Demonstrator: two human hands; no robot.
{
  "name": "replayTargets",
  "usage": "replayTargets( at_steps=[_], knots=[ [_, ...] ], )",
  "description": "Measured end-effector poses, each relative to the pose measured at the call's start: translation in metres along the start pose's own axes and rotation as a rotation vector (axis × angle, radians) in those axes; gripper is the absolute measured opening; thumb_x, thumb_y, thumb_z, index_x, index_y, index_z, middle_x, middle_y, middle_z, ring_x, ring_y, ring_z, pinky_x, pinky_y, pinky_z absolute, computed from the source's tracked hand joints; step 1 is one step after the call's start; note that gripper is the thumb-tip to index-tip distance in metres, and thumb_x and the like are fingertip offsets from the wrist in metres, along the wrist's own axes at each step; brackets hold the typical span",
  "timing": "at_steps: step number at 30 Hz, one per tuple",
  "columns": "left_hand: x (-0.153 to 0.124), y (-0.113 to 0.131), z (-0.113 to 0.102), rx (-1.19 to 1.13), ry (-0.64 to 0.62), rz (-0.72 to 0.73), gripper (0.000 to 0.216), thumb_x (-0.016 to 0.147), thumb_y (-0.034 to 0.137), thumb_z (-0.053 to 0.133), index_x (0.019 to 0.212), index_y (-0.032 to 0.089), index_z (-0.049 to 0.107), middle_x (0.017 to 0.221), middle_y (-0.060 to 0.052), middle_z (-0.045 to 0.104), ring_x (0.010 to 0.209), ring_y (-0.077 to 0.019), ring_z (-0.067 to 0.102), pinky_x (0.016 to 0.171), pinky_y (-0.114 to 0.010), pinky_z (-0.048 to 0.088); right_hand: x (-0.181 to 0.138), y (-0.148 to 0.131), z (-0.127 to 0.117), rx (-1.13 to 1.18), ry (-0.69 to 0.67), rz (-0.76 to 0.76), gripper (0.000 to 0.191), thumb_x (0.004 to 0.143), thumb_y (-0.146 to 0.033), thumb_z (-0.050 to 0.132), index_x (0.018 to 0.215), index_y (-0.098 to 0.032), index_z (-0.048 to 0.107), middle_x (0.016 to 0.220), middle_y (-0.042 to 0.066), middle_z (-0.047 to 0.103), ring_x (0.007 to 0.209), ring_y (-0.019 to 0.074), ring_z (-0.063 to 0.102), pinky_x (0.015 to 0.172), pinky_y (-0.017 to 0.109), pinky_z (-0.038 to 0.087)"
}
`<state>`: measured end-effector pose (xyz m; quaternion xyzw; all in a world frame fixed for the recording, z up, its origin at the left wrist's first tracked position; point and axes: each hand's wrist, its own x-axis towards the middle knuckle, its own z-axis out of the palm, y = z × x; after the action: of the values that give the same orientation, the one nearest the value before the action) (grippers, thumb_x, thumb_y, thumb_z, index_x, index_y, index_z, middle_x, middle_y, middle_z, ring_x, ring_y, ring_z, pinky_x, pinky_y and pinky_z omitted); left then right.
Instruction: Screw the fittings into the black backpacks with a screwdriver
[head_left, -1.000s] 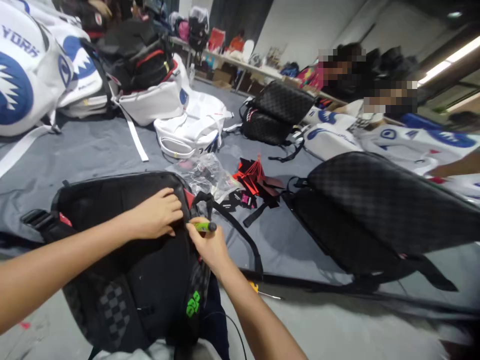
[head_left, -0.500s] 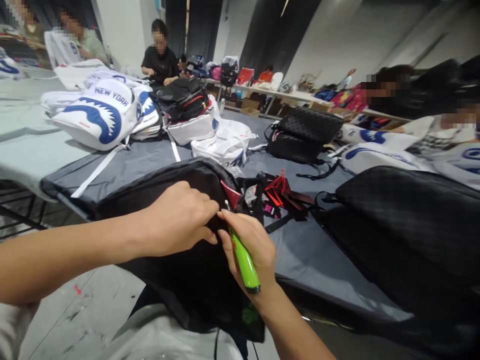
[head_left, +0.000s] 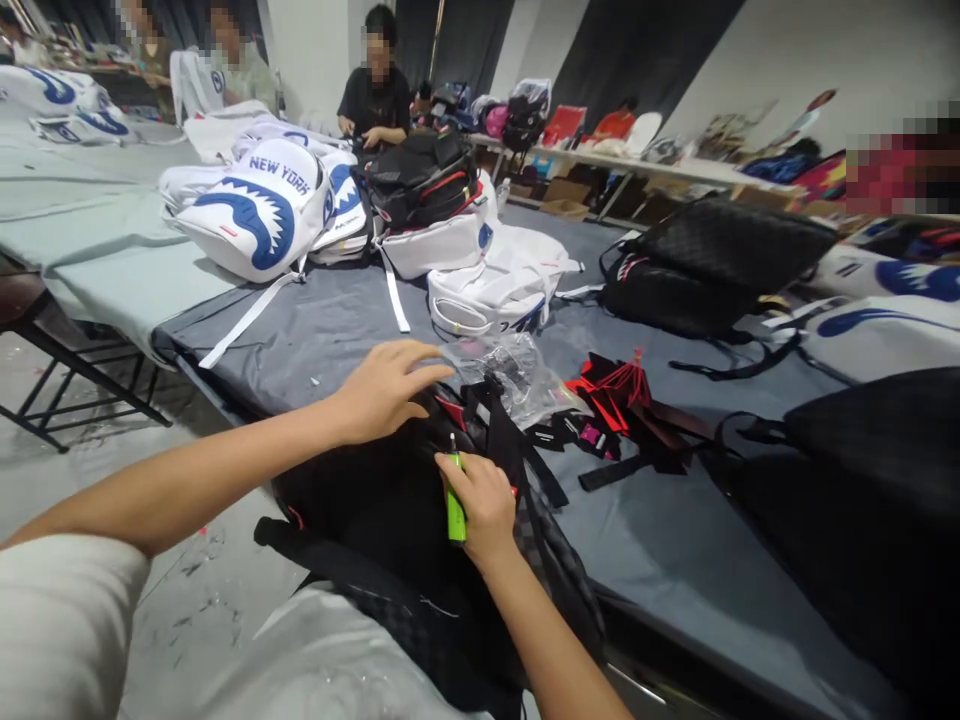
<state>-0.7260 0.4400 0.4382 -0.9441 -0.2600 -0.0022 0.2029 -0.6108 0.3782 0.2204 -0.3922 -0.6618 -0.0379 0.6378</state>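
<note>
Right grip [head_left: 484, 505] closed round a green tool [head_left: 455, 510], probably a pen; fingers hide part of the barrel, pale tip pokes up past the thumb. Tool sits over the black backpack [head_left: 360, 490] at the bench [head_left: 645, 540] edge, in front of the person. Tip contact: can't tell, dark fabric. Left grip [head_left: 390, 390] open, fingers spread, thumb apart, near the backpack's top; touch unclear. Forearms cover much of the backpack; its details get lost in black. Just beyond: clear plastic bag [head_left: 517, 375], contents hard to read, beside red and black tags [head_left: 600, 390]. Second dark backpack [head_left: 862, 500] at right, cut off by frame.
</note>
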Motion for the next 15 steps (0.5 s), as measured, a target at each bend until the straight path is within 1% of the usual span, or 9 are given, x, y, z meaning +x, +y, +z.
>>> replayTargets(
  at_steps=[2, 3, 5, 6, 7, 9, 12, 14, 15],
  knots=[
    [0.020, -0.008, 0.017, 0.061, -0.259, -0.054, 0.094, 0.069, 0.033, 0.082, 0.149, 0.019, 0.034, 0.148, -0.014, 0.037, 0.135, -0.0310, 0.034, 0.109, -0.045, 0.030, -0.005, -0.010, -0.001, 0.070, 0.038, 0.014, 0.030, 0.090, -0.008, 0.054, 0.119, -0.016, 0.060, 0.104, 0.012, 0.063, 0.099, 0.0238, 0.058, 0.075, 0.035, 0.042],
    [0.028, -0.013, 0.029, 0.069, -0.401, -0.091, 0.104, 0.066, 0.037, 0.083, 0.152, 0.019, 0.028, 0.147, -0.014, 0.038, 0.134, -0.0322, 0.035, 0.107, -0.046, 0.032, -0.008, -0.016, -0.001, 0.127, 0.051, 0.027, 0.032, 0.088, -0.006, 0.056, 0.119, -0.016, 0.058, 0.104, 0.012, 0.063, 0.099, 0.0241, 0.058, 0.076, 0.037, 0.044],
    [0.040, -0.023, 0.054, 0.088, -0.589, -0.157, 0.106, 0.069, 0.046, 0.080, 0.154, 0.019, 0.023, 0.141, -0.014, 0.045, 0.124, -0.0318, 0.046, 0.101, -0.046, 0.037, -0.014, -0.025, 0.000, 0.219, 0.044, 0.053, 0.038, 0.083, -0.001, 0.059, 0.118, -0.016, 0.056, 0.105, 0.013, 0.063, 0.101, 0.0248, 0.058, 0.079, 0.039, 0.047],
    [0.042, -0.026, 0.065, 0.104, -0.615, -0.158, 0.103, 0.071, 0.048, 0.077, 0.154, 0.019, 0.024, 0.139, -0.013, 0.048, 0.119, -0.0308, 0.049, 0.097, -0.045, 0.040, -0.016, -0.027, 0.000, 0.234, 0.019, 0.066, 0.039, 0.082, 0.000, 0.060, 0.118, -0.015, 0.055, 0.105, 0.012, 0.063, 0.102, 0.0251, 0.059, 0.080, 0.040, 0.049],
    [0.041, -0.028, 0.072, 0.121, -0.602, -0.134, 0.099, 0.072, 0.049, 0.076, 0.153, 0.019, 0.026, 0.138, -0.013, 0.048, 0.117, -0.0300, 0.050, 0.095, -0.044, 0.041, -0.017, -0.027, 0.000, 0.226, -0.015, 0.071, 0.040, 0.082, 0.000, 0.060, 0.118, -0.015, 0.055, 0.105, 0.012, 0.064, 0.102, 0.0252, 0.059, 0.081, 0.040, 0.050],
    [0.035, -0.026, 0.077, 0.155, -0.500, -0.044, 0.098, 0.074, 0.049, 0.075, 0.153, 0.020, 0.026, 0.143, -0.013, 0.043, 0.124, -0.0291, 0.045, 0.100, -0.044, 0.038, -0.016, -0.023, 0.000, 0.199, -0.057, 0.090, 0.038, 0.083, -0.002, 0.059, 0.119, -0.016, 0.055, 0.102, 0.010, 0.065, 0.099, 0.0233, 0.059, 0.084, 0.040, 0.051],
    [0.022, -0.013, 0.070, 0.217, -0.363, 0.114, 0.123, 0.060, 0.059, 0.081, 0.156, 0.018, 0.016, 0.155, -0.015, 0.023, 0.141, -0.0318, 0.020, 0.113, -0.056, 0.017, -0.011, -0.010, -0.001, 0.264, -0.050, 0.158, 0.038, 0.083, -0.007, 0.061, 0.119, -0.017, 0.054, 0.101, 0.007, 0.065, 0.094, 0.0192, 0.060, 0.086, 0.035, 0.052],
    [0.018, -0.004, 0.067, 0.269, -0.360, 0.172, 0.141, 0.047, 0.064, 0.084, 0.157, 0.015, 0.010, 0.158, -0.017, 0.011, 0.144, -0.0335, 0.008, 0.114, -0.060, 0.007, -0.008, -0.004, -0.001, 0.319, -0.058, 0.199, 0.036, 0.084, -0.015, 0.063, 0.119, -0.017, 0.054, 0.104, 0.006, 0.066, 0.095, 0.0187, 0.061, 0.084, 0.033, 0.052],
    [0.018, -0.002, 0.069, 0.293, -0.377, 0.174, 0.145, 0.044, 0.065, 0.085, 0.157, 0.014, 0.008, 0.158, -0.017, 0.010, 0.144, -0.0341, 0.007, 0.114, -0.060, 0.006, -0.007, -0.002, -0.002, 0.339, -0.078, 0.215, 0.032, 0.087, -0.021, 0.061, 0.119, -0.018, 0.055, 0.106, 0.006, 0.066, 0.096, 0.0188, 0.061, 0.085, 0.033, 0.052]
  ],
)
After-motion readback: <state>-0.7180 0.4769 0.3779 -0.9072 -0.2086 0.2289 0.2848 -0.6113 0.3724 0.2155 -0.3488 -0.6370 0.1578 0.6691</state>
